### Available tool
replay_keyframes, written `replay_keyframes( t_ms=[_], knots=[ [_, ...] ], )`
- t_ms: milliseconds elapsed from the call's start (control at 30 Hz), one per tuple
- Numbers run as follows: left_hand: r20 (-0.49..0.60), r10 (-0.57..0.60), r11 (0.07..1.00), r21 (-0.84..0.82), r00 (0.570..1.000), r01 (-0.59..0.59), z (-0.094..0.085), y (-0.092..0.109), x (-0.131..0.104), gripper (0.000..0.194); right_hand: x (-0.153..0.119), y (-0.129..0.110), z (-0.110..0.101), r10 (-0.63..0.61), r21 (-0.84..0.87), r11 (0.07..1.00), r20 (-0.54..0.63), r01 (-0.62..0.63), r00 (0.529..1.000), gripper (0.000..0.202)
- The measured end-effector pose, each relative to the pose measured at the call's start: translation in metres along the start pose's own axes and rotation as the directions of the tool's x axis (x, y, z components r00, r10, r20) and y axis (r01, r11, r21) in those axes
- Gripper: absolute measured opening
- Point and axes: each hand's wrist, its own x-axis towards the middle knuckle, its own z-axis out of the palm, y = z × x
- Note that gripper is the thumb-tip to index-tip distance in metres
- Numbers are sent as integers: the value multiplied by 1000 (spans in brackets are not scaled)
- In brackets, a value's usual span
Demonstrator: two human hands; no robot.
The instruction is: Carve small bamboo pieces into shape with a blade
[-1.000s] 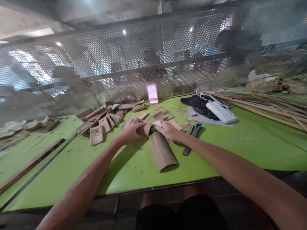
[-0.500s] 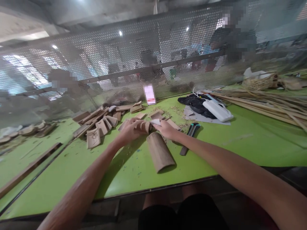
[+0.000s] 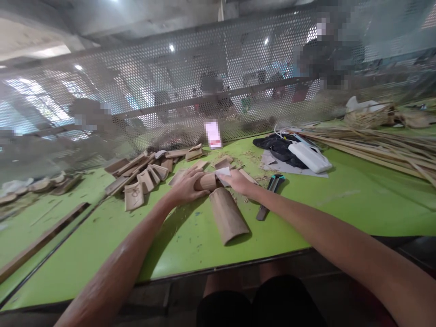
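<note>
My left hand (image 3: 186,187) is closed around a short curved bamboo piece (image 3: 207,182), its rounded outer face showing. My right hand (image 3: 239,182) pinches a small white sheet, perhaps sandpaper (image 3: 223,171), at the right end of that piece. Whether the sheet touches the bamboo I cannot tell. Just below both hands, a larger half-round bamboo section (image 3: 229,215) lies with its curved side up. A cutter with a black and teal handle (image 3: 270,195) rests to the right, beneath my right forearm.
Several cut bamboo pieces (image 3: 134,195) are heaped at the left on the green table (image 3: 357,209). Shavings lie beyond my hands. A white power bank-like device (image 3: 309,157) sits on dark cloth (image 3: 277,147). Long bamboo strips (image 3: 371,145) stretch right; a perforated metal screen (image 3: 153,109) stands behind.
My left hand has shifted its hold and turned the bamboo piece, so more of its smooth outer face shows. The white sheet has moved slightly right and shows more of its surface.
</note>
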Motion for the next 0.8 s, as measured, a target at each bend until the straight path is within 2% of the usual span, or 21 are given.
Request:
replay_keyframes(
  t_ms=[67,167,333,533,600,667,800],
  knots=[
    [30,-27,999,-40,999,28,0,-1,1,70,0,-1,0,3,-7,1000,-9,-3,1000,48],
    [57,-93,996,-12,994,93,-1,0,2,71,1,-1,1,-18,0,1000,-5,18,1000,41],
    [9,-171,985,6,985,171,3,5,1,69,1,-2,1,-43,-21,999,-3,43,999,31],
    [-82,-182,983,-34,980,180,6,9,-2,66,1,-2,0,-20,12,1000,-49,20,999,27],
    [-135,-206,977,-79,969,197,6,12,-3,66,2,-2,1,-24,84,996,-38,27,999,24],
    [-195,-237,968,-127,952,215,6,14,-3,66,4,-1,2,-13,235,972,-4,14,1000,19],
    [-314,-259,956,-219,913,196,9,15,-2,66,5,-2,2,24,575,814,108,-82,994,11]
  ],
)
